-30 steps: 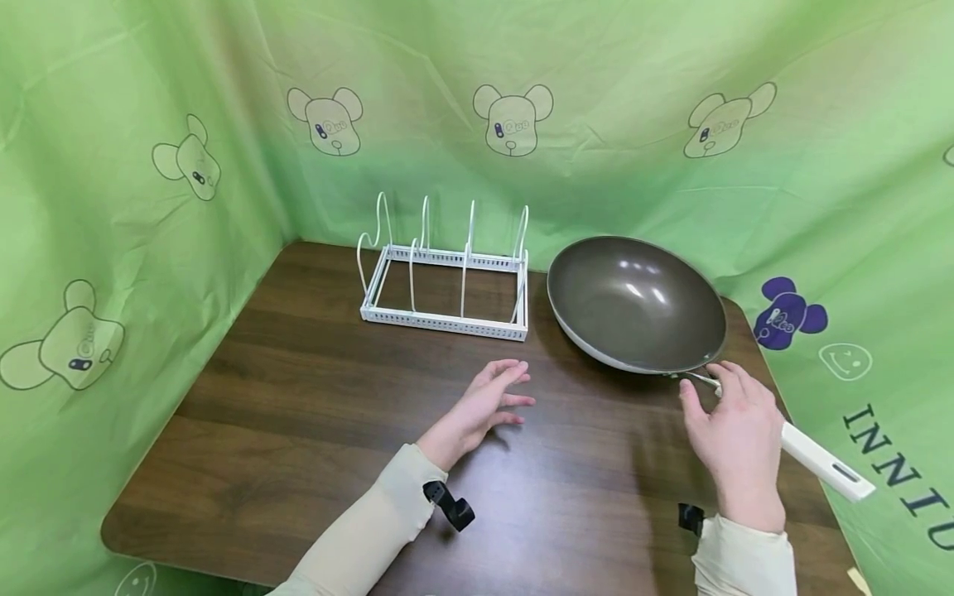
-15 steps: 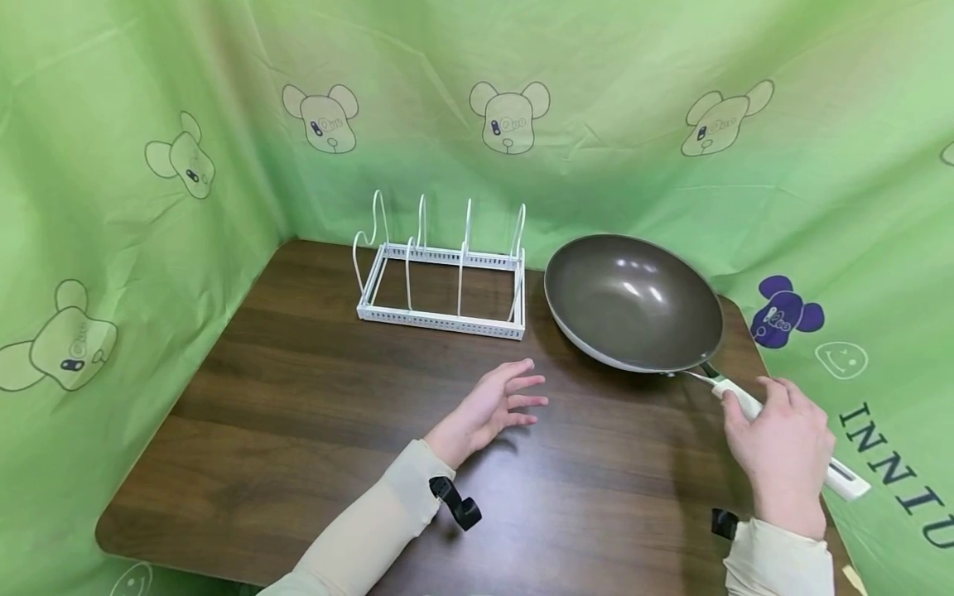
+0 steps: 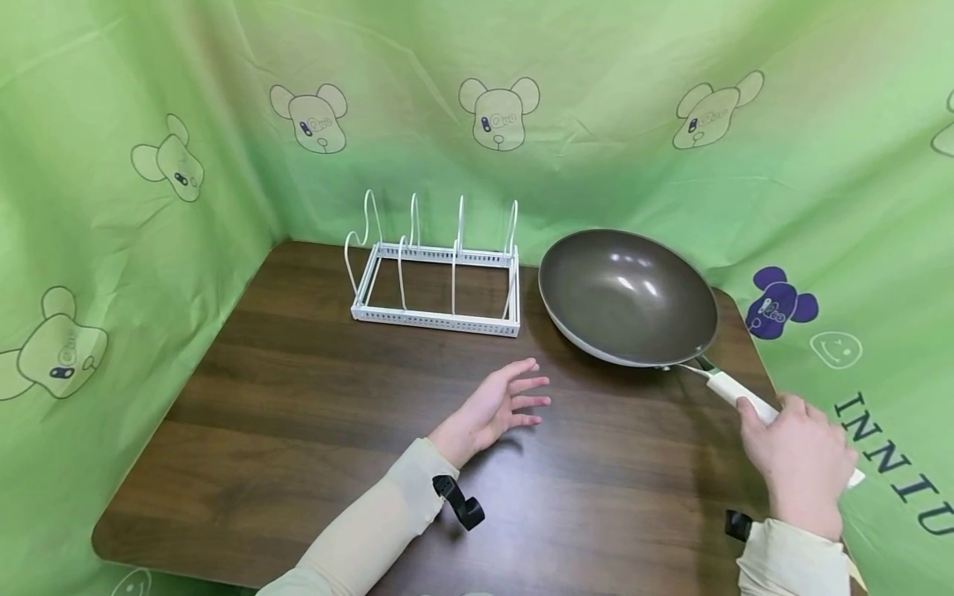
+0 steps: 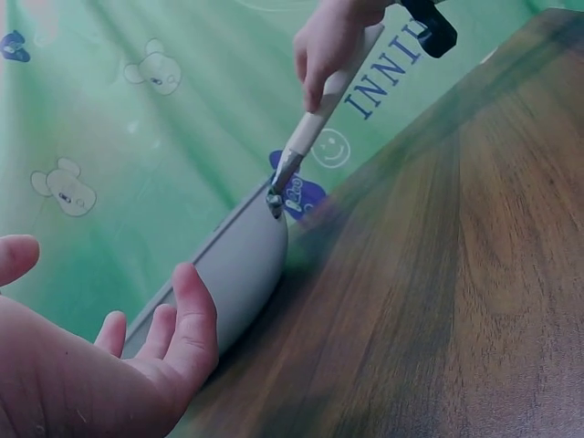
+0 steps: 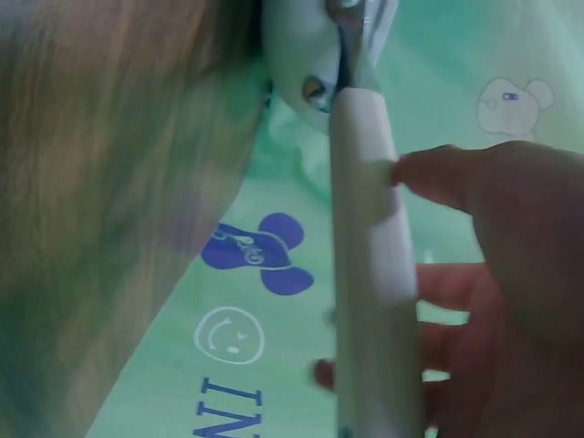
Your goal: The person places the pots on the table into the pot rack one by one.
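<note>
Wok handle (image 3: 745,400): rear half hidden under right hand (image 3: 801,451) in head view; only tip shows past knuckles.
Right wrist view blurred; handle cut off by bottom edge, wok (image 5: 315,55) cropped at top.
Left wrist view: left hand (image 4: 87,365) cut off by left and bottom edges; wok seen edge-on, inside hidden.
Forearms cut off at bottom of head view.

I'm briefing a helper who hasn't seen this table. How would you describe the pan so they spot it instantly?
On the dark wooden table, look to the far right corner, beside the white wire rack. The wok-like pan is a round, deep, grey-brown bowl, the only one with a long white handle, which the right hand holds.
</note>
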The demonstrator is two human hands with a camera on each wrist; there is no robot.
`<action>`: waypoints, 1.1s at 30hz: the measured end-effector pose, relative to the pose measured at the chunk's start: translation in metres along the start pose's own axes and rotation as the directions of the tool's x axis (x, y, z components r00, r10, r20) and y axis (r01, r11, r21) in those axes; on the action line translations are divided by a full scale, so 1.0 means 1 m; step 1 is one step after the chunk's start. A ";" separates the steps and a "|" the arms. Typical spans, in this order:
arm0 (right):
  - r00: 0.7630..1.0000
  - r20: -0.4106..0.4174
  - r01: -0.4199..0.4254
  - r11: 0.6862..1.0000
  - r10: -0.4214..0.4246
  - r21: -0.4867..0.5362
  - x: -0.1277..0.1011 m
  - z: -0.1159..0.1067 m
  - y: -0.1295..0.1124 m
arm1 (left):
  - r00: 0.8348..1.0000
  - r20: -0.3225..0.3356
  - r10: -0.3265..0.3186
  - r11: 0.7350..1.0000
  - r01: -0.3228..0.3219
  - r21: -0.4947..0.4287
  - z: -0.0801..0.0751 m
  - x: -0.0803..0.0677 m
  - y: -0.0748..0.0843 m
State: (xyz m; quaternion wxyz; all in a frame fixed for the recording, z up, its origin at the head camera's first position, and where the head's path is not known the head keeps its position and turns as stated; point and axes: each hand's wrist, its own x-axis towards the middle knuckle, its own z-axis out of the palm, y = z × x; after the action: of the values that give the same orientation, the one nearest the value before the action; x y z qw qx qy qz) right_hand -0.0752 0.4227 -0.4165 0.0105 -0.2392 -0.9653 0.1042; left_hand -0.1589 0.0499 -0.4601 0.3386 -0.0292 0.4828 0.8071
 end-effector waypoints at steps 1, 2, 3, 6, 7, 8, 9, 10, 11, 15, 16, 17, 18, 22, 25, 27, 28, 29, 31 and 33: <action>1.000 0.027 -0.004 1.000 0.005 -0.013 0.000 -0.001 0.001 | 1.000 -0.002 -0.002 1.000 0.002 0.000 0.000 0.000 0.000; 0.998 0.055 -0.007 1.000 0.009 -0.029 0.000 -0.002 0.001 | 1.000 -0.003 -0.002 1.000 0.002 0.001 -0.001 0.001 -0.001; 0.997 0.081 -0.009 0.999 0.012 -0.042 -0.001 -0.003 0.001 | 1.000 -0.004 -0.003 1.000 0.003 0.002 -0.001 0.001 -0.001; 0.990 0.141 -0.005 0.998 0.015 -0.068 -0.002 -0.007 0.001 | 1.000 -0.006 -0.006 1.000 0.006 0.007 -0.001 0.001 -0.002; 0.988 0.152 -0.003 0.998 0.013 -0.069 -0.003 -0.008 0.000 | 1.000 -0.007 -0.007 1.000 0.007 0.009 0.000 0.001 -0.002; 0.987 0.158 0.000 0.998 0.011 -0.070 -0.004 -0.008 -0.001 | 1.000 -0.008 -0.007 1.000 0.007 0.009 0.000 0.000 -0.001; 0.987 0.161 0.003 0.998 0.008 -0.068 -0.005 -0.008 -0.002 | 1.000 -0.009 -0.008 1.000 0.008 0.006 0.001 0.000 -0.001; 0.987 0.162 0.006 0.998 0.005 -0.066 -0.006 -0.008 -0.003 | 1.000 -0.011 -0.008 1.000 0.008 0.005 0.002 0.000 -0.001; 0.987 0.159 0.010 0.998 0.000 -0.064 -0.008 -0.008 -0.003 | 1.000 -0.013 -0.008 1.000 0.008 0.006 0.003 0.000 -0.001; 0.988 0.156 0.017 0.998 -0.007 -0.063 -0.013 -0.007 -0.006 | 1.000 -0.010 -0.015 1.000 0.015 0.008 0.008 0.000 0.000; 0.988 0.156 0.017 0.998 -0.007 -0.063 -0.014 -0.006 -0.006 | 1.000 -0.007 -0.018 1.000 0.018 0.010 0.010 0.001 0.000; 0.988 0.154 0.017 0.998 -0.007 -0.063 -0.016 -0.006 -0.007 | 1.000 -0.005 -0.022 1.000 0.022 0.012 0.011 0.002 0.000; 0.988 0.155 0.016 0.998 -0.006 -0.062 -0.017 -0.006 -0.008 | 1.000 0.001 -0.025 1.000 0.025 0.013 0.013 0.003 -0.001; 0.988 0.155 0.019 0.998 -0.010 -0.053 -0.024 -0.005 -0.011 | 0.999 0.010 -0.035 0.999 0.034 0.013 0.020 0.007 -0.002; 0.984 0.176 0.029 0.999 -0.021 -0.041 -0.030 -0.005 -0.014 | 0.999 0.009 -0.033 0.999 0.032 0.017 0.023 0.008 -0.003; 0.982 0.189 0.033 0.999 -0.026 -0.033 -0.034 -0.005 -0.016 | 0.999 0.013 -0.031 0.999 0.031 0.021 0.024 0.009 -0.004; 0.980 0.195 0.035 0.999 -0.029 -0.028 -0.035 -0.006 -0.016 | 0.999 0.016 -0.030 0.999 0.030 0.022 0.024 0.009 -0.004; 0.979 0.199 0.037 0.999 -0.032 -0.022 -0.037 -0.006 -0.017 | 0.999 0.019 -0.029 0.999 0.029 0.021 0.025 0.009 -0.005; 0.979 0.200 0.041 0.999 -0.038 -0.011 -0.041 -0.006 -0.018 | 0.999 0.028 -0.027 0.999 0.026 0.024 0.026 0.010 -0.005; 0.979 0.199 0.042 0.999 -0.041 -0.002 -0.044 -0.007 -0.019 | 0.999 0.030 -0.027 0.999 0.027 0.022 0.027 0.010 -0.005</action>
State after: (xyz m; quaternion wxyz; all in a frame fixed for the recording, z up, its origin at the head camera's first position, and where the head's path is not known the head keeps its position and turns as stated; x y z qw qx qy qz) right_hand -0.0443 0.3873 -0.4049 -0.0845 -0.2074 -0.9667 0.1242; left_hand -0.1558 0.0778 -0.4535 0.3572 -0.0197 0.4859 0.7975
